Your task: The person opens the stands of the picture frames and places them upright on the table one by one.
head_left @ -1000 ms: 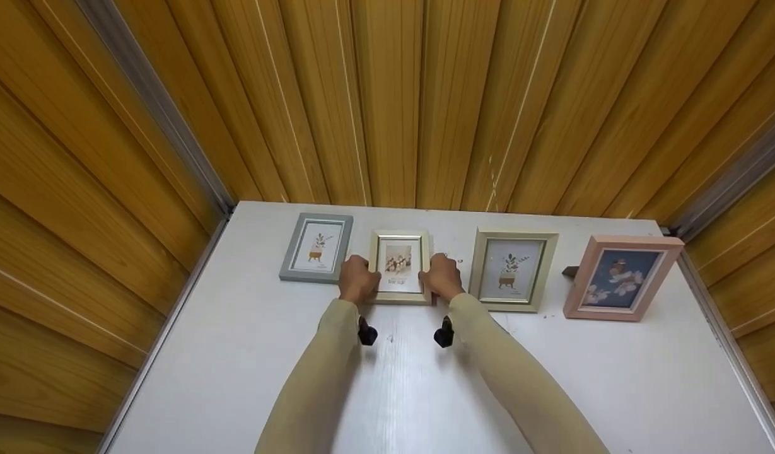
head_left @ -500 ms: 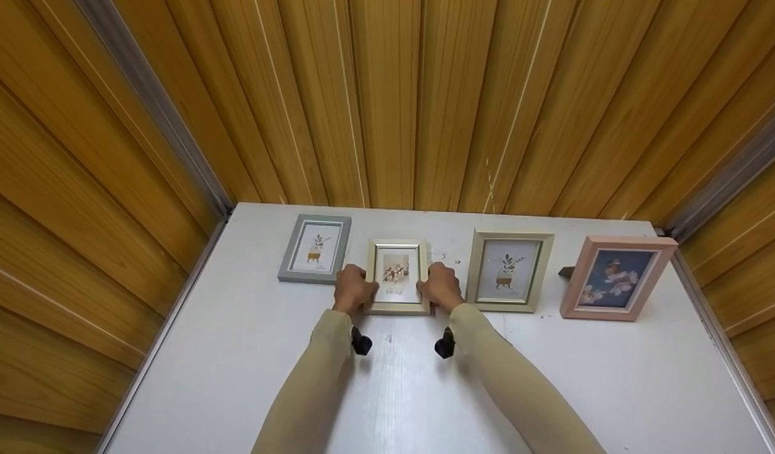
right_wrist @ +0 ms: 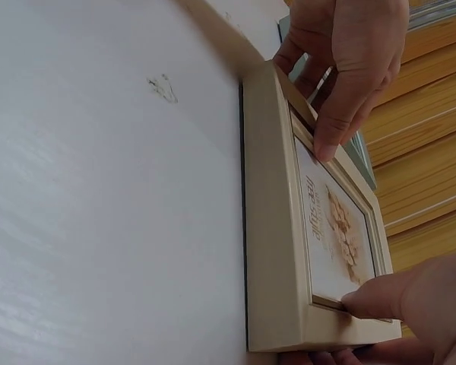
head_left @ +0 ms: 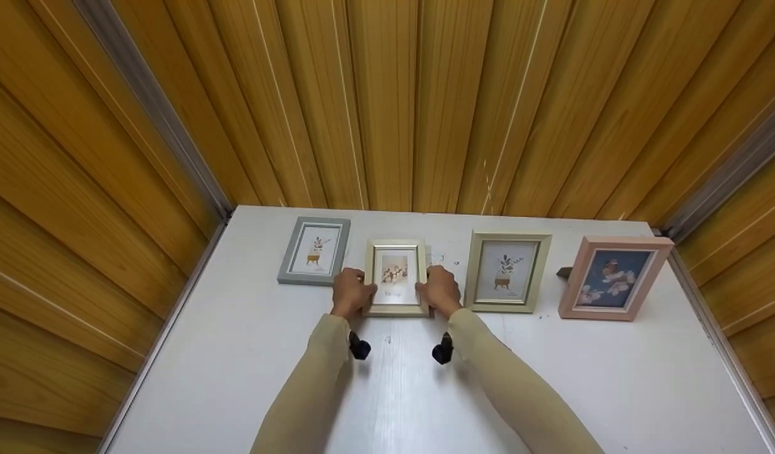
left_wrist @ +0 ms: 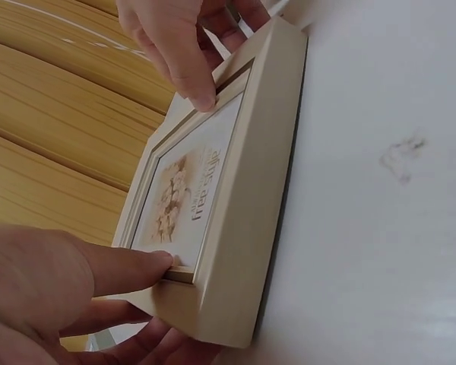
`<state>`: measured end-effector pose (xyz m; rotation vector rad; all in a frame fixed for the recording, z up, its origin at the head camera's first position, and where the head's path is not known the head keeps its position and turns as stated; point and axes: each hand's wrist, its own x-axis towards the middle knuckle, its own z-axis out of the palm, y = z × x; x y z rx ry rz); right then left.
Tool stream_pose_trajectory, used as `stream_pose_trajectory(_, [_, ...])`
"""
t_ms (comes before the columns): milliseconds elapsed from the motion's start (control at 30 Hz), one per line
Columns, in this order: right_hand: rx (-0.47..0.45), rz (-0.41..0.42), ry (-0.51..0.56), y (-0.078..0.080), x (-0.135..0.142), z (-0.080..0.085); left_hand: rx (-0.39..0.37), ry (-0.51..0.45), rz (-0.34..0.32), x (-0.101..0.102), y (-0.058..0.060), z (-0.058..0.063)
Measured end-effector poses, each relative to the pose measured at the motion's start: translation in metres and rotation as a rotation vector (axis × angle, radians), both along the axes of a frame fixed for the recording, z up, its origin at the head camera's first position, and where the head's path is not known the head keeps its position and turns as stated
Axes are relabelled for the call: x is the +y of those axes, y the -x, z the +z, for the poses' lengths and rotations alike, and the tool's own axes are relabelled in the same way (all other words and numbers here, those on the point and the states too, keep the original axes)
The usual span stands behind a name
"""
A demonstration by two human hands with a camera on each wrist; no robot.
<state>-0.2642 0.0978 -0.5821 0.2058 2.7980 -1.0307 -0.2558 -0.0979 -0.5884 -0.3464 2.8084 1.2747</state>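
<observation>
Between both hands stands a cream picture frame (head_left: 396,311) with a photo of pale round shapes and lettering that ends in "style". My left hand (head_left: 351,292) grips its left side, the thumb on the front edge and the fingers curled behind. On the opposite side my right hand (head_left: 442,291) holds it the same way, as the right wrist view shows with its thumb on the front of the cream frame (right_wrist: 273,220). The bottom edge of the cream frame (left_wrist: 251,228) rests along the white tabletop in the left wrist view. The fingers behind the frame are partly hidden.
A grey-blue picture frame (head_left: 286,277) stands close to the left hand. To the right are a pale green-gold frame (head_left: 472,271) and a pink frame (head_left: 571,284) with a back stand. Wood-look panels (head_left: 387,107) rise behind the white tabletop (head_left: 204,378).
Both hands have drawn the cream frame a little toward the person, mostly in the first half second. It has barely moved since. The other frames stand as before.
</observation>
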Motion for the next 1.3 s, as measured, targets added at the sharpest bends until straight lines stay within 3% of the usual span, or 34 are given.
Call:
stream_pose_trajectory(400, [0.215,-0.066,0.110,-0.011,-0.008,0.013,0.235,-0.083,0.116,0.007,-0.010,0.012])
stream_pose_trajectory(733, [0.341,-0.133,0.114,-0.012,-0.006,0.010,0.428,-0.105,0.125,0.015,-0.016,0.014])
stream_pose_trajectory(833, [0.348,-0.146,0.103,-0.012,-0.005,0.009,0.455,-0.111,0.124,0.017,-0.017,0.014])
stream_pose_trajectory(1300, [0.332,-0.158,0.094,-0.008,-0.008,0.006,0.448,-0.107,0.142,0.017,-0.017,0.015])
